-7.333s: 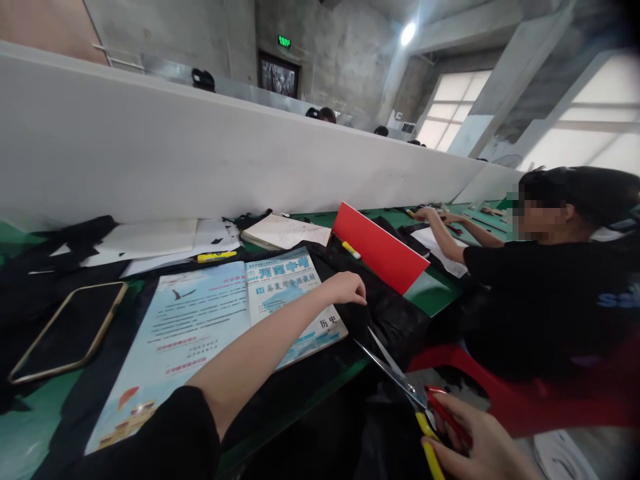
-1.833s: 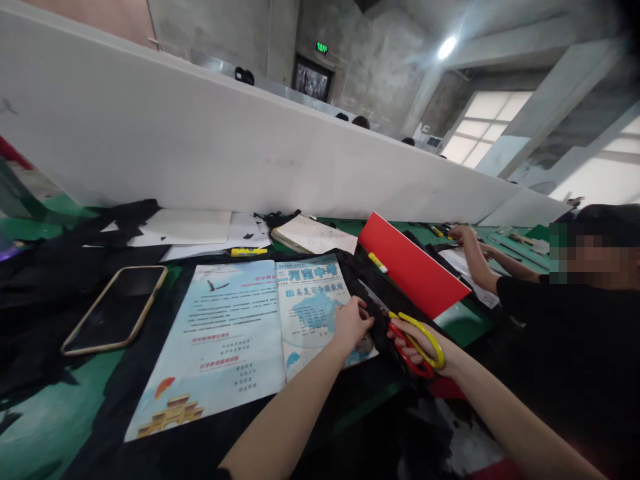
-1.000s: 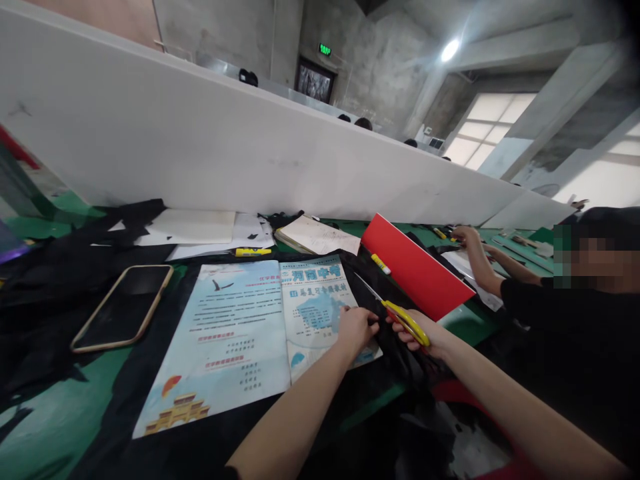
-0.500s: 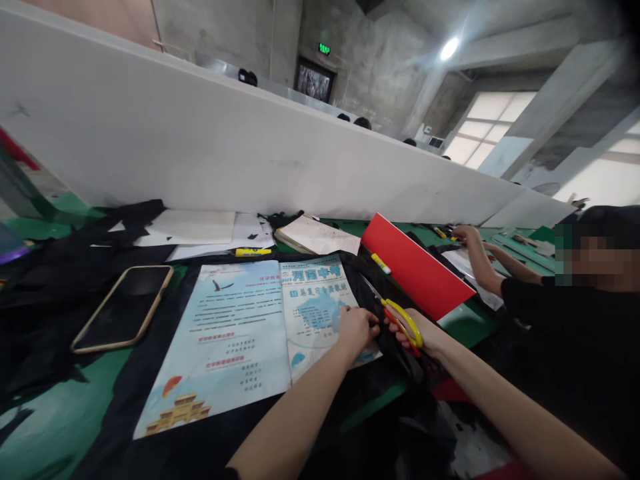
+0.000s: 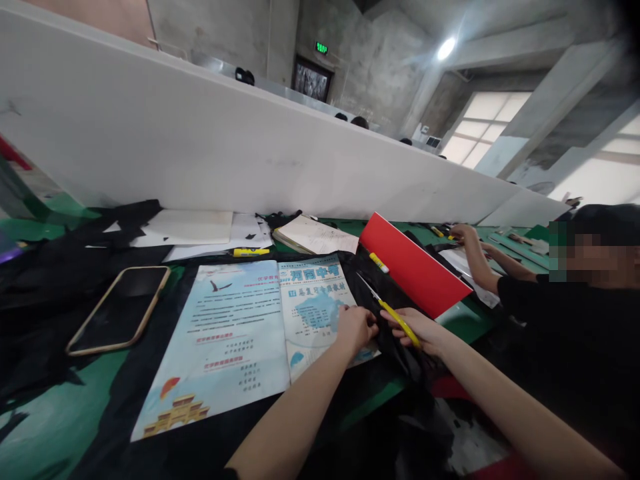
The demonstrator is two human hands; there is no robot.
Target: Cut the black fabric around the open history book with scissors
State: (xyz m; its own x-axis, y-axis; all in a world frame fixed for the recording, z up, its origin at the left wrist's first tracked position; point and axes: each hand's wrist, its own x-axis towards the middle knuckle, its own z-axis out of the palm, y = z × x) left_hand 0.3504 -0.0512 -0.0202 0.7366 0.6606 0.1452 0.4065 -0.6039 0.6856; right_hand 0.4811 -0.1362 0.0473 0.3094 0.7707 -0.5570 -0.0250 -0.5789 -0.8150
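Note:
A booklet (image 5: 240, 320) lies open and face up on black cloth (image 5: 113, 407). My left hand (image 5: 357, 327) rests at the booklet's right page, its fingers curled over the edge and pinching the black cloth there. Just right of it, my right hand (image 5: 413, 330) grips yellow-handled scissors (image 5: 400, 323). Their blades point up and left, over the dark cloth beside the page. The handles appear narrow, nearly edge-on. The cloth between both hands is dark, so the cut line cannot be made out.
A phone (image 5: 120, 310) lies left of the booklet. Behind are a yellow cutter (image 5: 251, 253), a notebook (image 5: 317, 233), a red folder (image 5: 413, 267) and a glue stick (image 5: 379, 263). A white partition (image 5: 250, 153) bounds the table. A co-worker (image 5: 565, 333) sits at right.
The scissors have turned and their handles have come closer together, so the red inner part no longer shows. My left hand stays in place; the whole view has shifted slightly.

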